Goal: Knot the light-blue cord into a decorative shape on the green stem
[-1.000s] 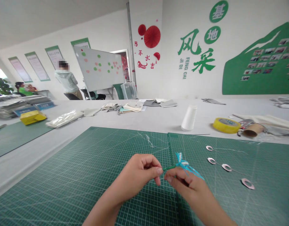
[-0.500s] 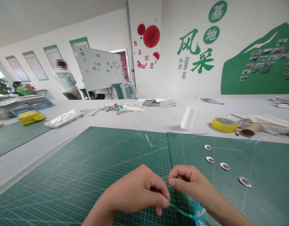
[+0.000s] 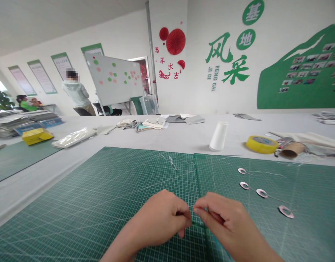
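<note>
My left hand (image 3: 165, 217) is closed in a pinch on a thin green cord (image 3: 197, 224) above the cutting mat (image 3: 145, 174). From its fingertips the cord runs right and passes behind my right hand (image 3: 230, 222). That hand is closed too, thumb and forefinger pressed together just beside the left fingers; whatever sits between them is too small to make out. A sliver of blue (image 3: 219, 246) shows below the right palm, and the rest of that blue piece is hidden. Several pale pink rings with threads, one ring (image 3: 286, 211) being nearest, lie right of my hands.
Beyond the mat stand a white thread cone (image 3: 219, 136), a yellow tape roll (image 3: 261, 144) and a cardboard tube (image 3: 292, 149). Loose white threads (image 3: 172, 162) lie on the mat. A yellow box (image 3: 37, 136) and a plastic-wrapped packet (image 3: 74, 137) are at left. A person (image 3: 77, 92) stands far back.
My right hand has come lower over the blue piece, which is now mostly covered. The left fingertips have risen slightly with the green cord, which now runs flatter.
</note>
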Demonstrator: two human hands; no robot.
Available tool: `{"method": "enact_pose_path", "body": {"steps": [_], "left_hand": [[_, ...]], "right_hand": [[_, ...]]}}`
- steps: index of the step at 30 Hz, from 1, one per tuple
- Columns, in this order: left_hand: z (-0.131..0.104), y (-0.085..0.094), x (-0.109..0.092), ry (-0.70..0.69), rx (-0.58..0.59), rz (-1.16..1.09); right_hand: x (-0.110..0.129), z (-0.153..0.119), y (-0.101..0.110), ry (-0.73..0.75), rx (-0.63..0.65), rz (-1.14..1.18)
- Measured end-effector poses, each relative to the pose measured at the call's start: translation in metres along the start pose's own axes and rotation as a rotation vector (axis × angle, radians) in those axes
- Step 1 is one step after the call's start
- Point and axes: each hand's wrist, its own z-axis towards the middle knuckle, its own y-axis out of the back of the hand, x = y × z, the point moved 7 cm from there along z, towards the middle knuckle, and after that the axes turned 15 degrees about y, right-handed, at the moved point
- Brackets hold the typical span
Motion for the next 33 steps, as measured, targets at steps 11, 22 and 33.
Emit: {"method": "enact_pose_path", "body": {"steps": [11,22,33], "left_hand": [[0.013,0.028,0.016,0.106,-0.256,-0.194],[0.009,0.034,0.008,0.078,-0.175,-0.490],[-0.004,0.010,-0.002,0.021,0.274,-0.618]], "right_hand": [[0.007,-0.004,-0.003,0.099,-0.048,-0.029],[-0.003,-0.004,-0.015,-0.017,-0.020,0.063],[-0.029,-0.003,-0.013,-0.225,-0.073,0.296]]}}
